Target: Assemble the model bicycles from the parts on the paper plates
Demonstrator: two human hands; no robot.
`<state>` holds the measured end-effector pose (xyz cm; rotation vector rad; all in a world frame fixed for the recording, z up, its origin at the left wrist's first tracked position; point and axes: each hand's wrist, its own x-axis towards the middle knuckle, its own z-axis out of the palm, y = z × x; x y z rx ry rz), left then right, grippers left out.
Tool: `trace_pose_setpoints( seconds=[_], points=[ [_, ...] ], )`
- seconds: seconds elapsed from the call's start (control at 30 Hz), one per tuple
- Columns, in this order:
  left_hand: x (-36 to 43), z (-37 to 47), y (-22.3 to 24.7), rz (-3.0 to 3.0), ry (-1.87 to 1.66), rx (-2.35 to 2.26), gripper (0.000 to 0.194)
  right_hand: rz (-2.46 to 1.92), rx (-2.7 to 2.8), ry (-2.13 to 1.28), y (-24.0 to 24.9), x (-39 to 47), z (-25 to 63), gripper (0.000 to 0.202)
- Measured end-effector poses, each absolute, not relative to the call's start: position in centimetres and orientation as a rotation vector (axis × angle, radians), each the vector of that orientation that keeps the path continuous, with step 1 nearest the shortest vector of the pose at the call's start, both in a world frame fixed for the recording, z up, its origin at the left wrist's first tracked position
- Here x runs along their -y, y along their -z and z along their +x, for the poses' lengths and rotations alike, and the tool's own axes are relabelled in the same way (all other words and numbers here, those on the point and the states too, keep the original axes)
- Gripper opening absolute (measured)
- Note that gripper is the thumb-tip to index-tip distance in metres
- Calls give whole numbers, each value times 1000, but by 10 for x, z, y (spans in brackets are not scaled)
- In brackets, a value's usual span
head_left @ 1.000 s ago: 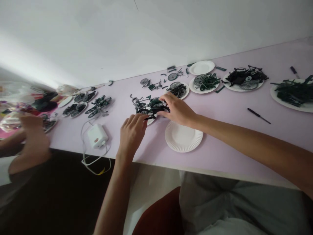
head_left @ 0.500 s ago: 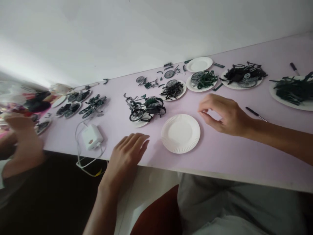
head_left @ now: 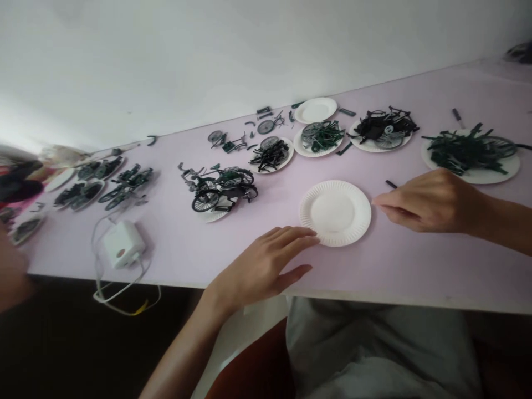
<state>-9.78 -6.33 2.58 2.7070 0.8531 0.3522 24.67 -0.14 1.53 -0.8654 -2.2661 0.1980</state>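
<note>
A bare white paper plate (head_left: 334, 213) lies near the table's front edge, between my hands. My left hand (head_left: 270, 260) has its fingers apart, with fingertips at the plate's lower left rim and nothing held. At the plate's right rim, my right hand (head_left: 432, 205) is closed with fingers pressed together; what it grips, if anything, is hidden. A dark-handled tool (head_left: 390, 184) shows partly behind that hand. Model bicycles (head_left: 222, 188) stand left of the plate, over a small white plate (head_left: 213, 215).
Behind are plates of black parts (head_left: 271, 154), green parts (head_left: 324, 136), black frames (head_left: 384, 127) and more green parts (head_left: 467, 149). A white adapter (head_left: 123, 244) with cables lies left. Another person's blurred arm (head_left: 12, 266) is at the far left edge.
The white plate has shifted right relative to the bicycles. My left hand has moved right to its rim. My right hand has moved right and its fingers have closed. The view has turned right.
</note>
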Motion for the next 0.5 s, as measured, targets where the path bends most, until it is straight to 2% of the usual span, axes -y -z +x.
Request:
trace_pose_setpoints(
  seconds=[0.13, 0.2, 0.37, 0.5],
  points=[
    [26, -81, -34, 2644, -539, -780, 20, -809, 2385, 307, -50, -14, 280, 19],
    [-4, -73, -33, 2680, -565, -752, 16, -934, 2354, 385, -55, -19, 294, 22],
    [-73, -54, -15, 2942, -609, -872, 23, -1323, 2356, 136, -41, -18, 309, 38],
    [-89, -50, 7, 2958, -657, -830, 26, -1722, 2611, -203, -26, -9, 302, 33]
  ],
)
